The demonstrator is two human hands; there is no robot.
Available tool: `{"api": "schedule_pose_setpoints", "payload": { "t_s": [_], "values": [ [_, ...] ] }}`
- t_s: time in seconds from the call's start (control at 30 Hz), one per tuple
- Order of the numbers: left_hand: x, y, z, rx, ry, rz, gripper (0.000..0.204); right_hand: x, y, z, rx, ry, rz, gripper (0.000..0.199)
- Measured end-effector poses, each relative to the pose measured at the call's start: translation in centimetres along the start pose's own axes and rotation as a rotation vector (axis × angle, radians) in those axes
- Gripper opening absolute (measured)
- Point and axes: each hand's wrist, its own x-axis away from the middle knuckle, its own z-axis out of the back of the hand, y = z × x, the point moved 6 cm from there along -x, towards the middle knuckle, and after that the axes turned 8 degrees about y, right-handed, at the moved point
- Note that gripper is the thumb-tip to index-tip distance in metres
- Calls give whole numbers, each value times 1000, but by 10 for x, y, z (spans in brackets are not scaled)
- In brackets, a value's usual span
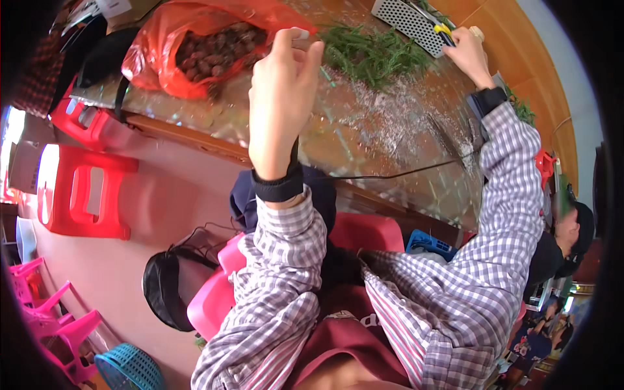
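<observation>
Green sprigs [374, 55] heaped mid-table [364, 130] within reach | left hand [281, 97] raised, fingers pinching small pale bit | right hand [469, 55] clenched on yellow-handled tool [444, 31] by grater [409, 23].

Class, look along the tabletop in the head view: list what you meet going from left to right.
Red plastic bag of brown nuts → left hand → pile of green sprigs → perforated white tray → right hand.
</observation>
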Motion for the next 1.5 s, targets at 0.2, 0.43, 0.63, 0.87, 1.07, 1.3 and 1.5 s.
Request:
{"api": "schedule_pose_setpoints", "payload": {
  "t_s": [0.2,0.43,0.63,0.87,1.07,1.3,1.5],
  "values": [
    [19,17,28,-247,-251,-201,39,59,-10,36,-14,-59,-16,28],
    [37,4,79,-419,-449,-193,42,158,7,-7,-107,-275,-197,24],
    [23,-23,101,-629,-411,-208,38,201,14,-42,-246,-423,-438,26],
    [40,12,76,-472,-471,-145,36,201,21,-69,-126,-469,-383,38],
    [64,-14,37,-497,-755,-189,37,208,32,-88,-41,-412,-417,54],
    [41,-7,-15,-660,-781,-413,39,205,-12,-38,222,-25,27,34],
    [53,4,-61,-531,-856,-492,41,196,-69,-22,-221,-75,430,17]
  ]
}}
